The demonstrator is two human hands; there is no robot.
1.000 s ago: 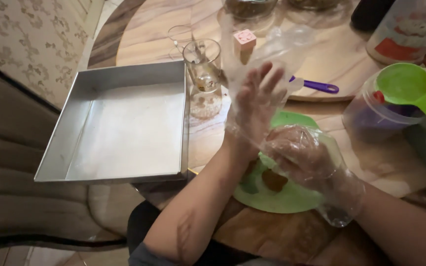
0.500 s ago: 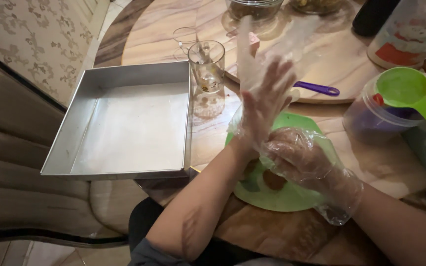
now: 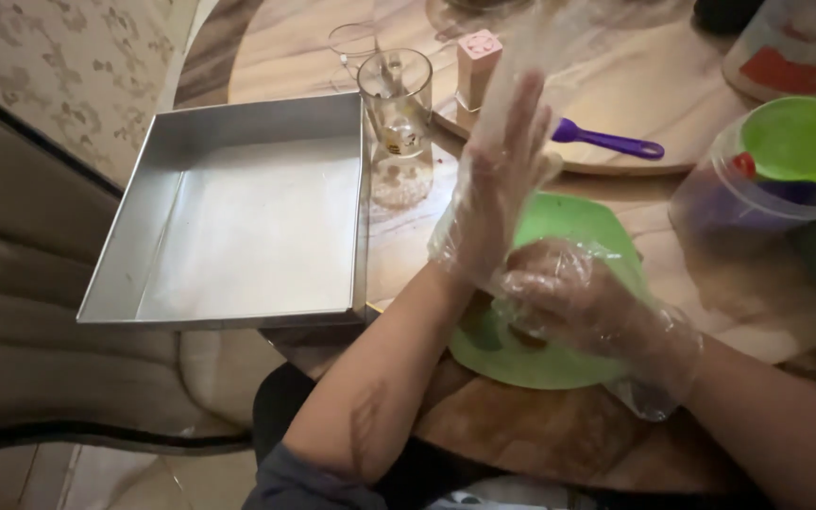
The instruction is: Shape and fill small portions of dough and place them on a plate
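My left hand (image 3: 501, 184) is held upright over the table, fingers straight and close together, inside a loose clear plastic glove whose empty tip sticks up above the fingertips. My right hand (image 3: 573, 295) wears the same kind of glove and is closed on the cuff of the left glove, just beside my left wrist. Both hands are above a green plate (image 3: 583, 219) that lies on the wooden table. Something brown lies on the plate, mostly hidden under my hands.
A square metal baking pan (image 3: 362, 198) lined with white paper sits to the left, overhanging the table edge. Behind it stand a small glass (image 3: 397, 94) and a pink-topped block (image 3: 477, 59). A purple handle (image 3: 608, 144), a green scoop (image 3: 797, 142) and a clear tub (image 3: 724, 212) are to the right.
My left hand has turned more edge-on and stands straighter in the glove. My right hand stays at the cuff. The view has shifted slightly.
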